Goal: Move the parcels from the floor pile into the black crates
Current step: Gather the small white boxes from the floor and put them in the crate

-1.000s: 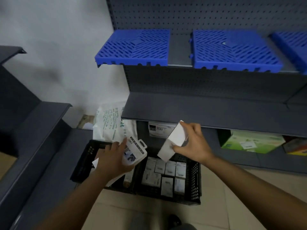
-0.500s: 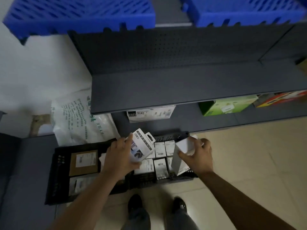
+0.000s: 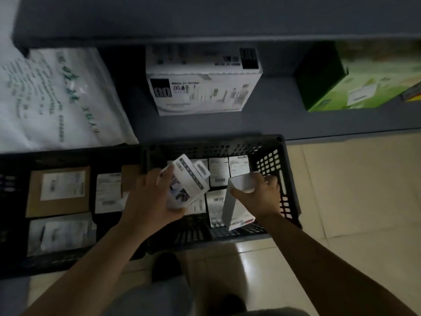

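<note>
Two black crates stand side by side on the floor. The right crate (image 3: 276, 169) holds several small white labelled boxes (image 3: 218, 171). The left crate (image 3: 13, 267) holds a brown parcel (image 3: 58, 191) and grey bagged parcels (image 3: 61, 234). My left hand (image 3: 150, 201) grips a white hang-tab package (image 3: 186, 183) above the divide between the crates. My right hand (image 3: 257, 195) holds a plain white box (image 3: 237, 201) upright, its lower end down inside the right crate at the front right.
A dark shelf unit (image 3: 250, 124) runs behind the crates, with a white printed carton (image 3: 202, 87) and a green carton (image 3: 364, 80) on its bottom shelf. A white printed sack (image 3: 52, 99) lies at the back left. Beige tiled floor (image 3: 353, 190) spreads to the right. My shoes (image 3: 166, 267) are below.
The view has tilted down from the blue shelf trays to the crates. Both hands have dropped lower, and the white box in my right hand has gone down into the right crate.
</note>
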